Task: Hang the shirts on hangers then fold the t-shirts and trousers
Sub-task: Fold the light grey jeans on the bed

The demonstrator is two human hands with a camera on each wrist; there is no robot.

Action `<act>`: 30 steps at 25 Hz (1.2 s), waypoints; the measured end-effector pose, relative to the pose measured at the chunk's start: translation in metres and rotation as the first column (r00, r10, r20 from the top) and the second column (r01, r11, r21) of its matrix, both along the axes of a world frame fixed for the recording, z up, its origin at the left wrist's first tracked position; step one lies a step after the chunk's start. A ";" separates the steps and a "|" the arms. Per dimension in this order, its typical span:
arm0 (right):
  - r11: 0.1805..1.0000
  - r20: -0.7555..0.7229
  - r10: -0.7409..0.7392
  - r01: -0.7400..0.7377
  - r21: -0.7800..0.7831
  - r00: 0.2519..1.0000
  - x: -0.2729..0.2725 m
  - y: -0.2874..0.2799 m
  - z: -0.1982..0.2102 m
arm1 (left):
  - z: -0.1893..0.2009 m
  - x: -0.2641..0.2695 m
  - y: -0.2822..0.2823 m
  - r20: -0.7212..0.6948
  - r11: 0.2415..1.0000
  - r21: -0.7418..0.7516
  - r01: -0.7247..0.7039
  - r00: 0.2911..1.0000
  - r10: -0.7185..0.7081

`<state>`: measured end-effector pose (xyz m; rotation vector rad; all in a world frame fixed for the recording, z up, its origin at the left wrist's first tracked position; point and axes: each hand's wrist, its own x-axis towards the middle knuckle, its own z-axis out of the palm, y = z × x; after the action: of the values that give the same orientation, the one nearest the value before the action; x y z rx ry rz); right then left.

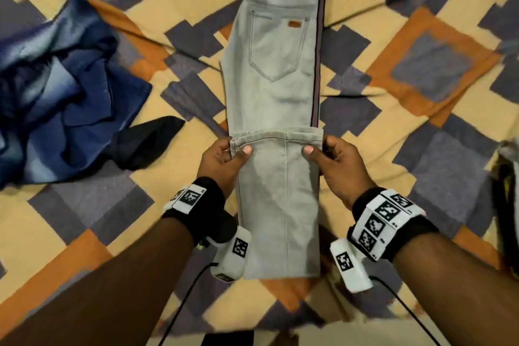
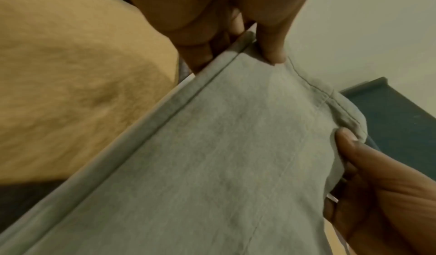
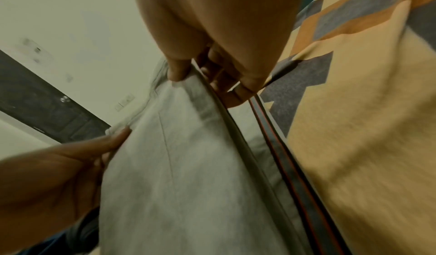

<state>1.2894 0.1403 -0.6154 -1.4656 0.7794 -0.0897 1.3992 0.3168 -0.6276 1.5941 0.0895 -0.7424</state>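
Light grey trousers [image 1: 273,70] lie lengthwise on the bed, waistband with a yellow tag at the far end, a dark side stripe along their right edge. The leg ends are doubled back over the lower legs, hem [image 1: 276,136] lifted. My left hand [image 1: 224,159] pinches the hem's left corner, thumb on top. My right hand [image 1: 331,159] pinches the right corner the same way. The left wrist view shows the grey trousers [image 2: 224,156] with my left hand [image 2: 238,41] gripping the hem. The right wrist view shows the grey trousers [image 3: 179,175] held in my right hand [image 3: 205,76].
A crumpled blue garment [image 1: 59,93] lies on the left of the bed, with a dark piece of cloth [image 1: 146,143] beside it. The bedspread [image 1: 421,93] is patterned in tan, orange and grey. Another bundle of fabric [image 1: 508,177] shows at the right edge.
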 end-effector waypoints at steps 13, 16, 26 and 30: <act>0.875 -0.343 0.130 -0.271 -0.402 0.930 0.176 -0.121 -0.072 | -0.052 0.176 -0.118 0.036 0.907 0.392 0.156 0.982 -0.184; 0.843 -0.402 0.099 -0.292 -0.452 0.910 0.195 -0.133 -0.088 | -0.060 0.199 -0.135 0.081 0.905 0.400 0.148 0.977 -0.196; 0.514 -0.237 0.103 -0.256 -0.818 0.966 0.179 -0.104 -0.079 | -0.068 0.130 -0.141 0.423 0.518 0.845 0.135 0.425 -0.801; 0.075 -0.572 0.344 -0.629 -0.774 0.744 0.150 -0.098 -0.114 | -0.099 0.127 -0.097 0.066 0.155 0.943 0.295 0.292 -0.954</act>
<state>1.4395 0.0418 -0.7297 -2.9733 0.2668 0.2157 1.5265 0.2196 -0.7268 2.8432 -1.2421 -0.7732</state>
